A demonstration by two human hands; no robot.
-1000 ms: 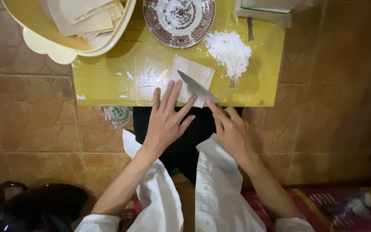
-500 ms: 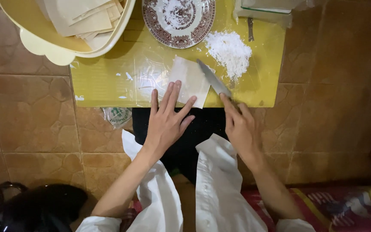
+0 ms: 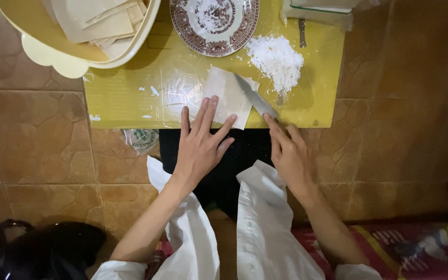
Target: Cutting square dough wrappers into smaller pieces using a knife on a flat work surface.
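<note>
A pale square dough sheet lies on the low yellow table near its front edge. My left hand rests flat with fingers spread, its fingertips on the sheet's near edge. My right hand grips a knife by the handle, forefinger along its spine. The blade lies slanted across the sheet's right side. A heap of white flour sits just right of the sheet.
A brown-patterned plate dusted with flour stands at the table's far side. A cream basin holding several stacked dough sheets overhangs the left corner. A clear container is at the back right. Brown tiled floor surrounds the table.
The knife and my right hand have shifted rightward across the dough sheet, from its middle to its right side. My left hand stays pressed on the near edge.
</note>
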